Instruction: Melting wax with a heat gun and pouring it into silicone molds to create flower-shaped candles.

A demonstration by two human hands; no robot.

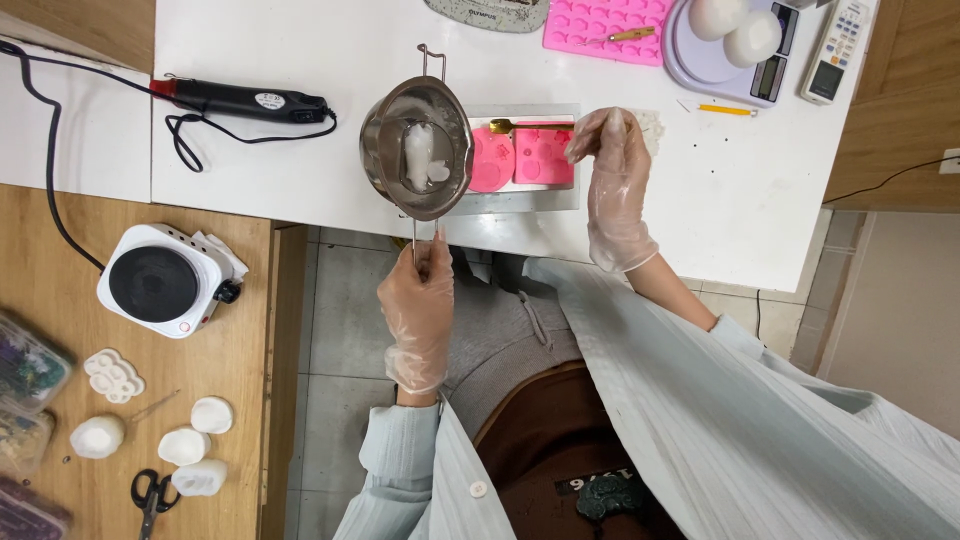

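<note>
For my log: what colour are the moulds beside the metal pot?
Pink moulds, clearest in the head view.

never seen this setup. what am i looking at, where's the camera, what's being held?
There is no machine: a person works with two gloved hands, filmed looking down from a camera on their head. The left hand holds the thin handle of a small metal pot with white lumps inside, over pink moulds in a tray on the white table. The right hand holds a gold spoon over the moulds. Also there: a black heat tool, a scale, a small hotplate and scissors on the wooden side table.
</note>
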